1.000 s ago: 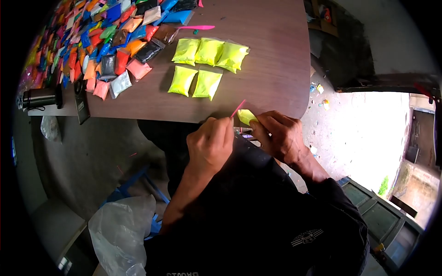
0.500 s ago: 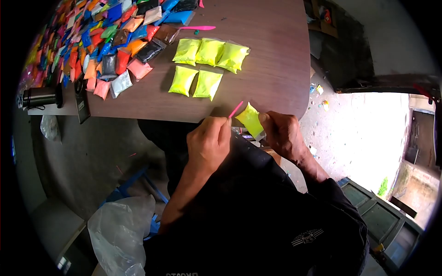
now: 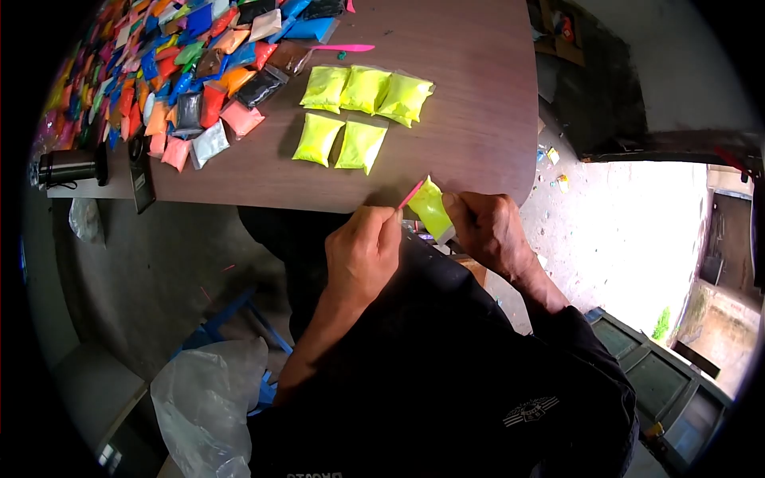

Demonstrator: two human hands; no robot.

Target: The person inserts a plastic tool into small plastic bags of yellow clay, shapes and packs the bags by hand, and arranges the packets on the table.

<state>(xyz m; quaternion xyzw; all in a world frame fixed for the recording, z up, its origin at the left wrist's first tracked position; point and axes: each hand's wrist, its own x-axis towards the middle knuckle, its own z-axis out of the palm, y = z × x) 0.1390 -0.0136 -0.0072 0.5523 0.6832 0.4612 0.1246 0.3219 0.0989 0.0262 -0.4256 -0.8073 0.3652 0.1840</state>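
My left hand [image 3: 362,248] is closed on a thin pink plastic stick [image 3: 411,193], whose tip points up and to the right. My right hand [image 3: 490,231] pinches the right edge of a small bright yellow packet [image 3: 431,209], held tilted just off the table's front edge. The stick lies against the packet's upper left side; whether it presses in, I cannot tell. Beyond the hands, several matching yellow packets [image 3: 363,143] lie in two rows on the table.
A heap of colourful packets [image 3: 191,88] covers the left of the brown table [image 3: 470,103]. Near it are a pink plastic knife [image 3: 343,48], a black cylinder [image 3: 73,168] and a dark flat object [image 3: 142,179]. A clear plastic bag [image 3: 211,406] hangs at lower left.
The pink stick has come up against the yellow packet's side, where a small gap showed before. The packet and my right hand have shifted slightly left.
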